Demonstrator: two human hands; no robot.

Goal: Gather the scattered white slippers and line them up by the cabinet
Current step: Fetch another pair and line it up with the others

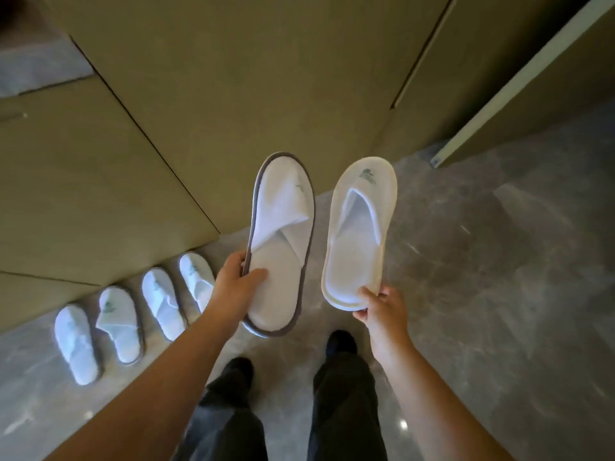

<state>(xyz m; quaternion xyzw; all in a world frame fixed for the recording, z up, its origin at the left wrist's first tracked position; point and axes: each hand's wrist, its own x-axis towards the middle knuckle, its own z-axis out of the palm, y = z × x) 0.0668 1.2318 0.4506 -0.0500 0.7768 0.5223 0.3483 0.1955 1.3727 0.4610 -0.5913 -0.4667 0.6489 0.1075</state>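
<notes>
Slippers: left hand point(237, 283) holds a grey-edged white cloth one point(279, 247), right hand point(382, 309) pinches a cream-edged one point(359, 234).

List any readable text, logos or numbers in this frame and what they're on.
No readable text.
Slipper in the right hand: green embroidered mark at the toe, too blurred to read.
Slipper in the left hand: faint green mark, unreadable.
Slippers in the floor row: green marks on some, too small to read.
Cabinet: no markings visible.

Bare floor point(482, 294) right of slipper row point(133, 314)
</notes>
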